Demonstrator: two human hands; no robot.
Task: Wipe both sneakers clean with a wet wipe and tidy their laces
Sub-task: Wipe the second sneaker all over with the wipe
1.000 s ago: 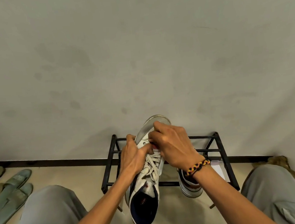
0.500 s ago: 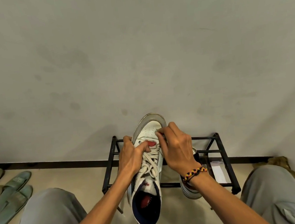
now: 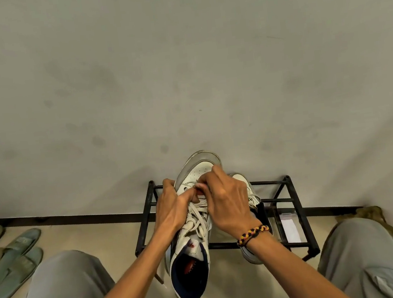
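Observation:
A white sneaker (image 3: 199, 170) with a dark blue collar is held up in front of me, toe pointing away, its opening toward me. My left hand (image 3: 170, 210) grips its left side, thumb pressed on the tongue near the lower eyelets. My right hand (image 3: 229, 204), with a braided wristband, pinches the cream laces (image 3: 196, 219) near the toe end. The second sneaker (image 3: 251, 192) stands on the black metal shoe rack (image 3: 294, 207), mostly hidden behind my right hand and wrist. No wet wipe is visible.
A grey wall fills the upper view, with a dark skirting along the floor. Green slippers (image 3: 13, 260) lie on the floor at left. A white packet (image 3: 290, 229) rests on the rack's right side. My grey-trousered knees flank the rack. A brownish rag (image 3: 371, 214) lies at right.
The sneaker has tipped a little, showing more of its toe. My right hand's fingers have slid up the laces toward the toe and closed on them; the left thumb stays on the tongue.

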